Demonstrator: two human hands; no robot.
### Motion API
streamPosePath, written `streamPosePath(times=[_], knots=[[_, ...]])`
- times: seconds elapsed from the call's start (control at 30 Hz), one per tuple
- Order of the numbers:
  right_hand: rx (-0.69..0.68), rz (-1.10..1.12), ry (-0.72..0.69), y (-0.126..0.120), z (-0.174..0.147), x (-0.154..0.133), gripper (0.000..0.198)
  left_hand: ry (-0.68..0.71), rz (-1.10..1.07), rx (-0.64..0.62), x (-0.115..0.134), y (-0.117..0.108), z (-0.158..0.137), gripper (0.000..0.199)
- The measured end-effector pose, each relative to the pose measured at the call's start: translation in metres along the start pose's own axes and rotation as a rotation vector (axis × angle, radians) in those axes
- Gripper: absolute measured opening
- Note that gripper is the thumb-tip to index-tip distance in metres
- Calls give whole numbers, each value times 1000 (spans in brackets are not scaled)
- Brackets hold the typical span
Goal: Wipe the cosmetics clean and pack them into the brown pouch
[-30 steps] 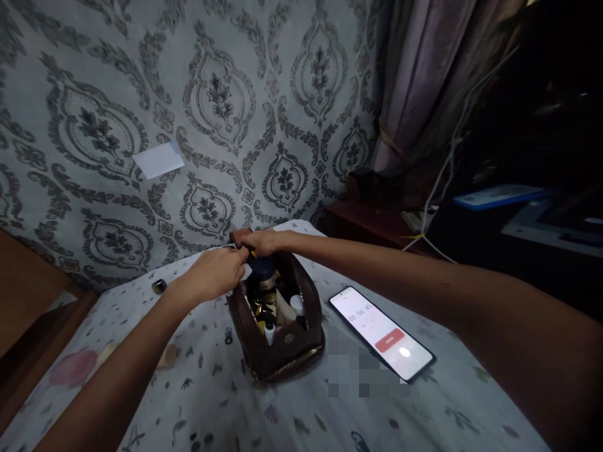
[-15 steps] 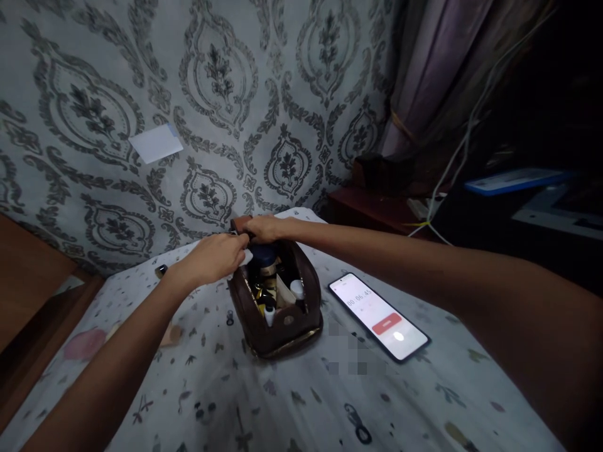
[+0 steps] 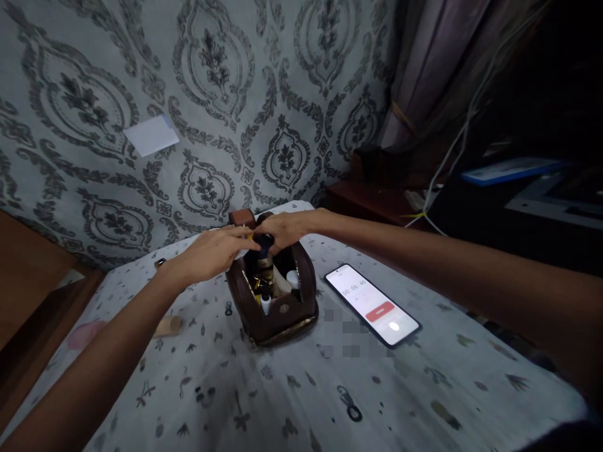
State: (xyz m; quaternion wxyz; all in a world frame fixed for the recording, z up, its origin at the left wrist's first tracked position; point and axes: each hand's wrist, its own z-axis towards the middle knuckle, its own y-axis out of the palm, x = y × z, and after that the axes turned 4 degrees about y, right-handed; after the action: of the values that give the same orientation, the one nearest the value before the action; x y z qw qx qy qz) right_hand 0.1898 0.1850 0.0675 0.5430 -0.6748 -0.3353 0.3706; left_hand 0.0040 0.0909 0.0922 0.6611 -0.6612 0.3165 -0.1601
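Observation:
A brown toiletry bag point(image 3: 277, 323) stands unzipped on the patterned bedsheet, filled with small bottles and tubes. Over its far left rim, my left hand point(image 3: 211, 253) stretches its fingers toward the opening. A small white piece shows beneath those fingers; whether they touch it I cannot tell. My right hand point(image 3: 287, 229) reaches in from the far side, thumb and fingers closed around a dark blue lid point(image 3: 264, 243) of a container. Nearer the front of the bag are a white-capped bottle point(image 3: 293, 279) and a small white-topped tube point(image 3: 266, 304).
A phone point(image 3: 374, 307) running a timer lies right of the bag. Left of it are a beige tube point(image 3: 168, 326), a pink item point(image 3: 85, 334) and a small dark item point(image 3: 161, 262). Patterned wallpaper point(image 3: 287, 150) rises behind; white cables point(image 3: 452, 169) hang at right.
My right hand has moved from the bag's far rim down onto the dark blue lid. My left fingers have straightened and reach further over the bag. The view has shifted slightly.

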Motion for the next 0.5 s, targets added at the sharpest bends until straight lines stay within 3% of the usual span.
streamPosePath(times=[0.33,0.5], knots=[[9,-38,88,4,3,-6,47,8,76,6,3,0,2,32],[87,-99,106,5,-5,-13,33,63,17,-12,2,-2,4,28]])
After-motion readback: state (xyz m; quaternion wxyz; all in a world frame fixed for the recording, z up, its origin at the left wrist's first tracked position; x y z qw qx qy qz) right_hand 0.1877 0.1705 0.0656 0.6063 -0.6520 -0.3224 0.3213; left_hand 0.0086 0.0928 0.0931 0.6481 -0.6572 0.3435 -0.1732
